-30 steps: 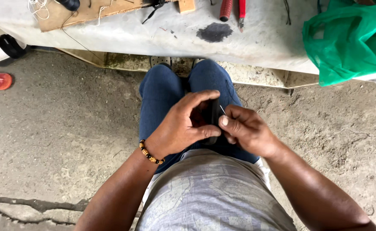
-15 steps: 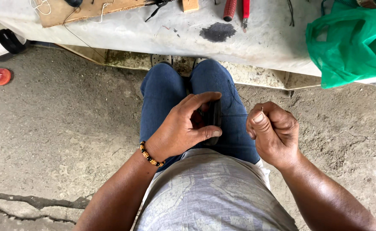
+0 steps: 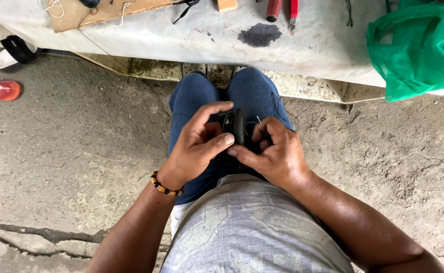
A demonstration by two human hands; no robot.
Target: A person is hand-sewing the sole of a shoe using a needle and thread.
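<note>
right hand (image 3: 272,151) pinches a thin metal needle (image 3: 259,120) at the edge of a black shoe (image 3: 238,129), thread (image 3: 281,107) trailing off over the knee. left hand (image 3: 196,146) clamps the shoe on the lap, thumb pressed to its side, fingers curled over the top. stitching step, by the look; next move calls for a firm push through. grey workbench (image 3: 181,35) ahead, green plastic bag (image 3: 419,45) on it.

You're sitting over a cracked concrete floor (image 3: 70,167), with daylight falling on the pale, stained desk (image 3: 181,38) at the far side.
</note>
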